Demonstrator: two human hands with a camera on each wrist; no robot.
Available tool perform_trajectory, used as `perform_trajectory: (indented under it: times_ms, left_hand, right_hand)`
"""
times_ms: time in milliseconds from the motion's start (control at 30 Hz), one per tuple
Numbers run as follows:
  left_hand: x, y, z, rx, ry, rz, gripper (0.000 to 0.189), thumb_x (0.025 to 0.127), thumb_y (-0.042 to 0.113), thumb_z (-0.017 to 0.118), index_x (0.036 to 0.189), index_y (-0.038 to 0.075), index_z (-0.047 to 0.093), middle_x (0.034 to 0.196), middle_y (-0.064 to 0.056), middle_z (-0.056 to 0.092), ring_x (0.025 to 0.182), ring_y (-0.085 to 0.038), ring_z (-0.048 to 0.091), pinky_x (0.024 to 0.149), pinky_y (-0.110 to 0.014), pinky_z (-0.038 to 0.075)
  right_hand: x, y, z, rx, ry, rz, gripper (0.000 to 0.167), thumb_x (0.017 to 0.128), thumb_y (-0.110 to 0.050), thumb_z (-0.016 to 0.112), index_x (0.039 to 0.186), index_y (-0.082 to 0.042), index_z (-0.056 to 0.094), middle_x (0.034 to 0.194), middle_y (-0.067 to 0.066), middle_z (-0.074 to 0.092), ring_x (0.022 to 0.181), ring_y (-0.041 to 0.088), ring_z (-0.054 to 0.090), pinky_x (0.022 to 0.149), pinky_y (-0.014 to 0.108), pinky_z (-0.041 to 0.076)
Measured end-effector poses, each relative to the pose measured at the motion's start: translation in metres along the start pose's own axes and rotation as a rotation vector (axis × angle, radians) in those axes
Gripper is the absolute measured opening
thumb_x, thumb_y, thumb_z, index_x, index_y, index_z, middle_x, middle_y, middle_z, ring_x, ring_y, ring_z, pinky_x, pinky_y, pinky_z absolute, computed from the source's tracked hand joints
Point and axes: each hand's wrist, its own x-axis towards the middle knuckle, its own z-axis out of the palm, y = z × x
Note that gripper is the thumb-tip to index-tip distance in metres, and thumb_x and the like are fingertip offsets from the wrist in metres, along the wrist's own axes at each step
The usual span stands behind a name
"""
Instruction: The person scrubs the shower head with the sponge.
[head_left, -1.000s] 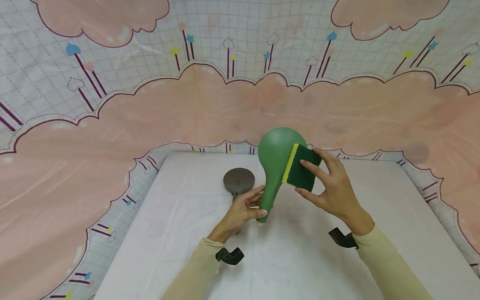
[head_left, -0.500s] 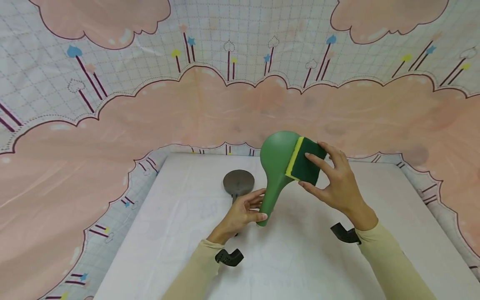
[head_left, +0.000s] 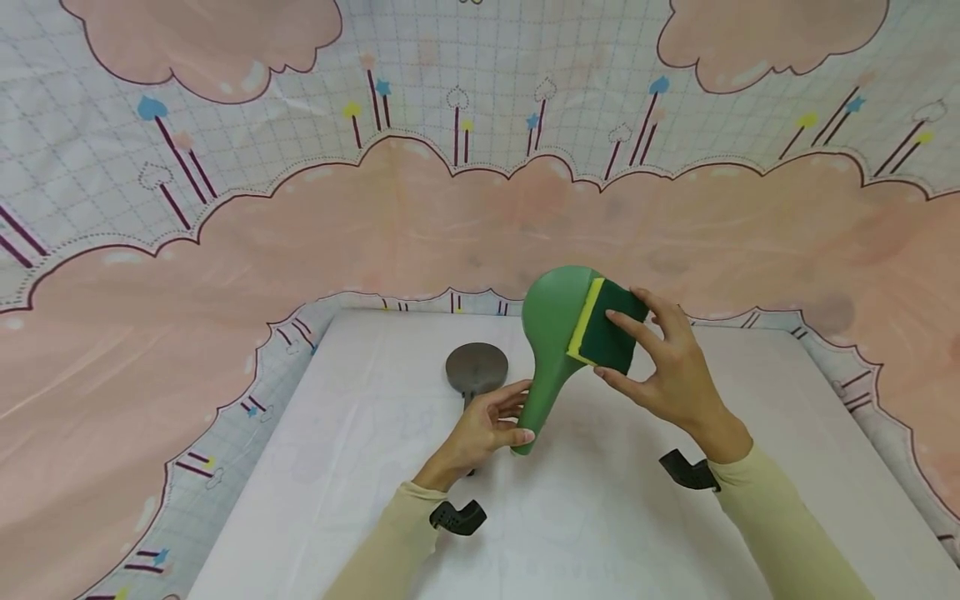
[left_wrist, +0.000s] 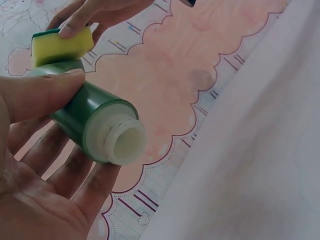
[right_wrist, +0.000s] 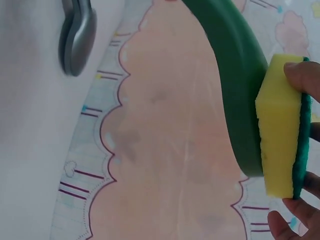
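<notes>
Shower head (head_left: 553,321) gripped near its threaded end by the half-curled left hand (head_left: 476,432); sponge (head_left: 611,346) pinched in the spread right hand (head_left: 672,375), held against the shower head.

Sponge (head_left: 612,329) right of showerhead (head_left: 551,333), touching, above table (head_left: 585,525)

Soft, even light filled the head view, leaving faint shadows on the table (head_left: 337,450) well inside its far edge. Both wrist views were dimmer, the left one showing a pale sheen on the green handle (left_wrist: 92,111).
</notes>
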Motion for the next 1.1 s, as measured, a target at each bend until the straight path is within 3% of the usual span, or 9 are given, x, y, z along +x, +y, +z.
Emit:
perform_trajectory:
  times_ms: [333, 600, 1100]
  left_hand:
    - [0.002, -0.002, -0.001, 0.029, 0.027, -0.01, 0.073, 0.084, -0.001, 0.074, 0.148, 0.003, 0.041, 0.137, -0.024, 0.057, 0.109, -0.026, 0.064, 0.086, -0.026, 0.056]
    - [0.001, 0.0, -0.002, 0.009, 0.032, -0.01, 0.073, 0.084, 0.0, 0.074, 0.148, 0.004, 0.041, 0.137, -0.024, 0.057, 0.108, -0.022, 0.063, 0.086, -0.027, 0.056]
    - [-0.003, -0.001, 0.0, 0.037, 0.03, -0.018, 0.071, 0.082, -0.001, 0.075, 0.146, 0.005, 0.045, 0.135, -0.021, 0.06, 0.106, -0.016, 0.063, 0.084, -0.026, 0.056]
  right_hand:
    - [-0.005, -0.009, 0.01, -0.009, -0.054, -0.038, 0.075, 0.085, -0.072, 0.052, 0.133, -0.015, 0.06, 0.149, 0.022, 0.041, 0.136, 0.04, 0.039, 0.099, 0.062, 0.046]
    - [0.003, -0.007, 0.008, -0.03, -0.042, -0.073, 0.075, 0.085, -0.073, 0.052, 0.133, -0.015, 0.06, 0.146, 0.023, 0.042, 0.131, 0.042, 0.043, 0.099, 0.064, 0.044]
    - [0.016, 0.004, -0.003, 0.004, 0.01, -0.008, 0.078, 0.084, -0.074, 0.052, 0.131, -0.012, 0.061, 0.147, 0.023, 0.042, 0.131, 0.041, 0.042, 0.09, 0.059, 0.048]
